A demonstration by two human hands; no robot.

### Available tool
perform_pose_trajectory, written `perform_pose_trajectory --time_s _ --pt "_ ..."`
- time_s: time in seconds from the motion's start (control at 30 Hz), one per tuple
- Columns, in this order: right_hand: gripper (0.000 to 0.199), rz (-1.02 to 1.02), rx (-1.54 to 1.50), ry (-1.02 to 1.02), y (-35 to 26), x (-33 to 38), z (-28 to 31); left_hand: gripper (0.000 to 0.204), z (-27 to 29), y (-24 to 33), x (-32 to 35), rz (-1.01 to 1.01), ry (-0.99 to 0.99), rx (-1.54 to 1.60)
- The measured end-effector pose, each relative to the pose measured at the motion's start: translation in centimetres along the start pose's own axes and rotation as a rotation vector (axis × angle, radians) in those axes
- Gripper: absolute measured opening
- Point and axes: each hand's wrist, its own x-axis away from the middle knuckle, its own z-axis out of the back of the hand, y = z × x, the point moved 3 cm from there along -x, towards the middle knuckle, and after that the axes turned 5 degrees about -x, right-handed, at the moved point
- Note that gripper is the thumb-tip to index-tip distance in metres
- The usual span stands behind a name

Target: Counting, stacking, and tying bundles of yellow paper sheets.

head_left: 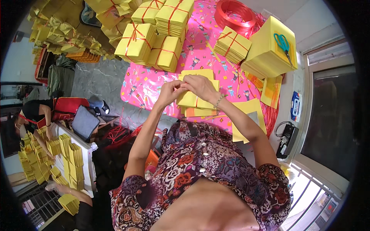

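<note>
In front of me a stack of yellow paper sheets (187,101) lies on a pink patterned table cover. A red ribbon (197,102) crosses it and runs up under my fingers. My left hand (171,92) and my right hand (200,87) meet over the stack's upper left part. Their fingertips are pinched together on the ribbon, whose ends my fingers hide. More yellow sheets stick out beyond the stack's far edge, and orange-marked sheets (200,112) show under its near edge.
Tied yellow bundles (135,42) stand at the far left of the table cover (142,82). To the right are another tied bundle (232,44) and a tall paper stack (266,54) with teal scissors (283,44) on top. A red ribbon coil (235,17) lies behind. Co-workers handle yellow bundles (73,161) at left.
</note>
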Motion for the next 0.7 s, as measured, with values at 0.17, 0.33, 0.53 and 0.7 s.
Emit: perform_pose_trajectory --time_s 0.17,0.33,0.53,0.7 --pt "0.025 -0.262 -0.289 0.025 -0.3 1.3 0.2 0.013 -0.3 -1.8 -0.2 0.055 0.010 0.239" --pt "0.022 -0.457 -0.246 0.077 -2.0 3.2 0.3 0.013 -0.2 -2.4 -0.4 0.097 -0.052 0.576" --pt "0.017 -0.392 -0.132 0.057 -3.4 4.4 -0.8 0.006 -0.1 -2.5 0.0 0.090 -0.075 0.501" --pt "0.009 -0.256 -0.123 0.198 -1.9 2.2 -0.2 0.004 -0.8 -1.1 0.8 0.022 0.034 0.298"
